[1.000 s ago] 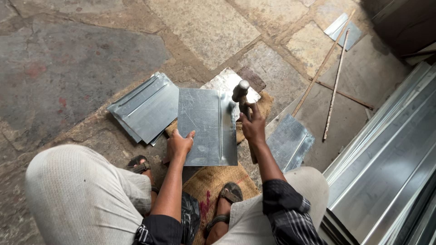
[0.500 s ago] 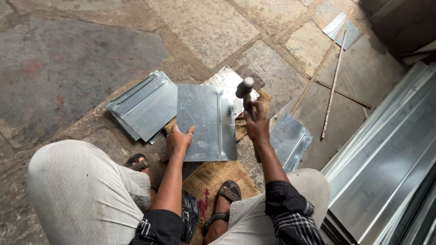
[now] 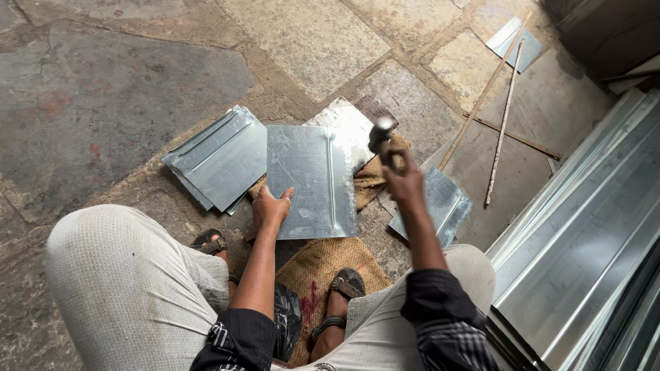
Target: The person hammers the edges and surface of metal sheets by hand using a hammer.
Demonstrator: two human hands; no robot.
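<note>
A flat grey sheet-metal panel (image 3: 306,180) with a raised fold near its right edge lies on burlap sacking (image 3: 323,264) in front of me. My left hand (image 3: 270,207) presses on the panel's near left edge. My right hand (image 3: 404,183) grips a hammer (image 3: 380,136), its head raised above the panel's right side and blurred. A second shiny sheet (image 3: 347,127) shows from under the panel at the back.
A stack of folded metal panels (image 3: 218,159) lies to the left, another panel (image 3: 440,203) to the right. Thin rods (image 3: 500,127) lie on the stone floor. Long metal sheets (image 3: 591,233) fill the right side. My sandalled feet (image 3: 342,288) rest on the sacking.
The hammer head has moved a little between frames while the right hand keeps its grip. My left hand stays on the panel's near edge.
</note>
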